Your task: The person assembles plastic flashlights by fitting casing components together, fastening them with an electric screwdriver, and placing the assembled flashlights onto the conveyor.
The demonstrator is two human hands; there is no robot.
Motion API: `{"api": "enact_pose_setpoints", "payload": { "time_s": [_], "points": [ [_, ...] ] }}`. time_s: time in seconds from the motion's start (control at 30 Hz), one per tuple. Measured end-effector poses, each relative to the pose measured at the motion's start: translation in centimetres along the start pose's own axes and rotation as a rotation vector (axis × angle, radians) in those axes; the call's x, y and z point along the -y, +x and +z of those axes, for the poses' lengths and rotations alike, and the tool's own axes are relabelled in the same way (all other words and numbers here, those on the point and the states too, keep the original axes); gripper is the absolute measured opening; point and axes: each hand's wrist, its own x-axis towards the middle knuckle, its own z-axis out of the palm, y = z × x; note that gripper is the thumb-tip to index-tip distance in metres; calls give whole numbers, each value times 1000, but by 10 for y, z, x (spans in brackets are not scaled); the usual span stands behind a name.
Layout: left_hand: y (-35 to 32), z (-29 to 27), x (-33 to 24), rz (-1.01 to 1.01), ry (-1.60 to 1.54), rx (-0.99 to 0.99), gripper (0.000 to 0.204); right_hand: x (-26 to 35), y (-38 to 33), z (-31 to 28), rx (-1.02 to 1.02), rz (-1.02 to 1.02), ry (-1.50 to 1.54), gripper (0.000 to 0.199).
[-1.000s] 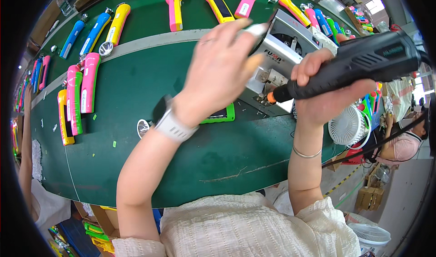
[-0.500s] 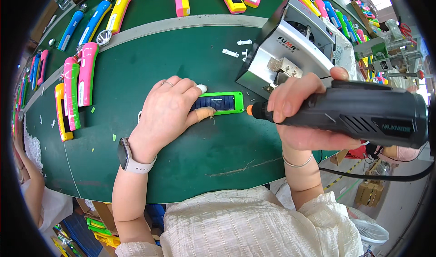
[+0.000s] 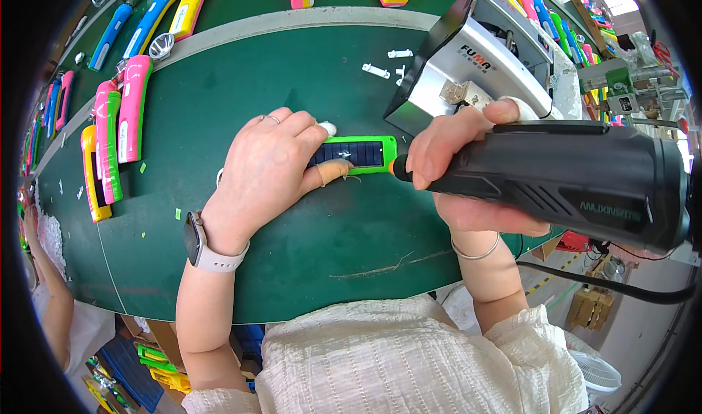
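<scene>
A green flashlight (image 3: pixel 390 154) with a dark solar panel on its upper face lies on the table in front of me. My left hand (image 3: pixel 267 165) grips its left part and covers that end; the thumb and a fingertip have wrappings. In my right hand (image 3: pixel 457 154) is a black electric screwdriver (image 3: pixel 578 184), lying almost level. Its orange-collared tip meets the flashlight's right end; the bit itself is hidden.
Beyond my right hand stands a silver-and-black machine (image 3: pixel 468 59), with small white plastic parts (image 3: pixel 376 71) beside it. Pink, green and yellow flashlights (image 3: pixel 134 111) lie at left, more along the far side. A cable (image 3: pixel 607 284) trails at lower right. Another person's arm (image 3: pixel 53 286) shows far left.
The screwdriver has moved left, closing the small gap between its tip and the flashlight's right end. My left hand keeps its grip. The whole view has shifted slightly.
</scene>
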Motion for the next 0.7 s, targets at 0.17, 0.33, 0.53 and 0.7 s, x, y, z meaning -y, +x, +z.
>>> {"api": "enact_pose_setpoints", "payload": {
  "time_s": [0.17,0.33,0.53,0.7],
  "points": [
    [-3,-1,-1,-1,25,-8,36,2,-1,1,-43,140,30,105],
    [-28,-1,-24,23,43,-42,43,37,-1,4,-115,-76,22,96],
    [-54,-9,-36,-62,21,-56,50,64,-4,0,-274,-54,62,96],
    [-51,-7,-25,75,-35,-53,39,55,-12,0,-276,-23,96,104]
  ]
}}
